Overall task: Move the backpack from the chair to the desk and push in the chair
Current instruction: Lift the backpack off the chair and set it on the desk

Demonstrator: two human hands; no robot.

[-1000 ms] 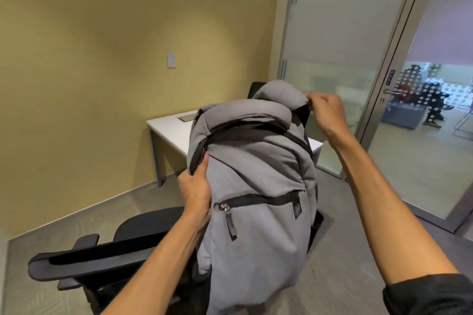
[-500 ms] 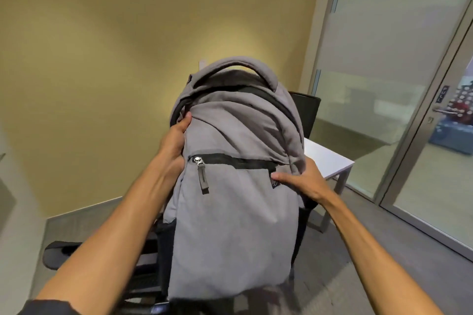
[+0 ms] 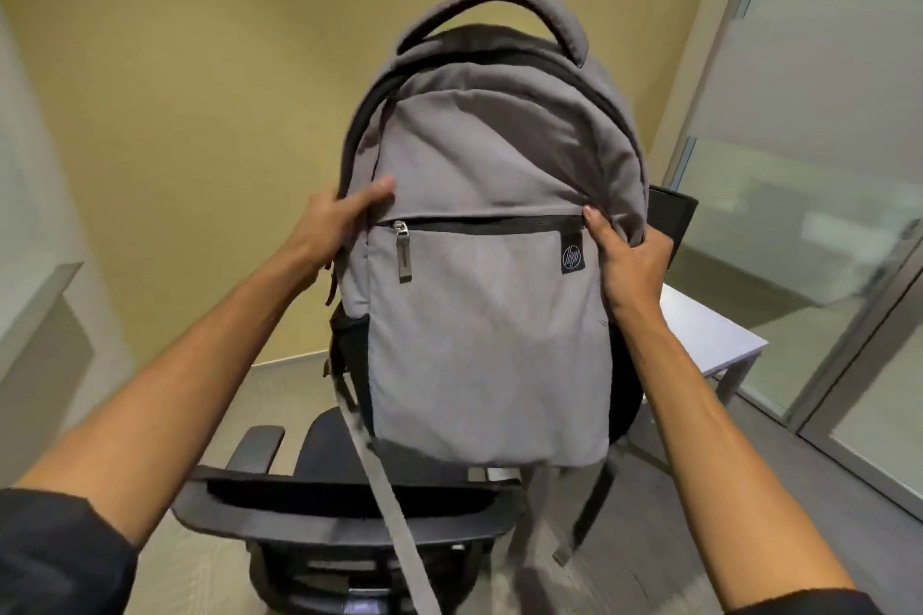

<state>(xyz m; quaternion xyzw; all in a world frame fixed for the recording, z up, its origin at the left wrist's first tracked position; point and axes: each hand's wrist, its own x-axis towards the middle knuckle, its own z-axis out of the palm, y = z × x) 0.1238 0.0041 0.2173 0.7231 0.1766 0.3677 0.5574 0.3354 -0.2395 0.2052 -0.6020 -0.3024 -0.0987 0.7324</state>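
Observation:
A grey backpack (image 3: 489,315) with a black zip pocket and a small logo patch hangs upright in the air above the black office chair (image 3: 349,509). My left hand (image 3: 339,220) grips its left side near the zip pull. My right hand (image 3: 629,260) grips its right side beside the logo patch. Grey straps dangle from the bag's bottom down over the chair's backrest. The white desk (image 3: 709,335) shows only as a corner to the right, behind the bag and my right arm.
A second dark chair (image 3: 672,220) stands behind the desk. A yellow wall runs across the back. Frosted glass panels and a door frame (image 3: 849,295) close off the right side. Grey carpet floor lies around the chair.
The backpack has risen off the chair seat and now hangs higher. My right hand moved from the top handle to the bag's right side. The view swung left, leaving the desk at the right.

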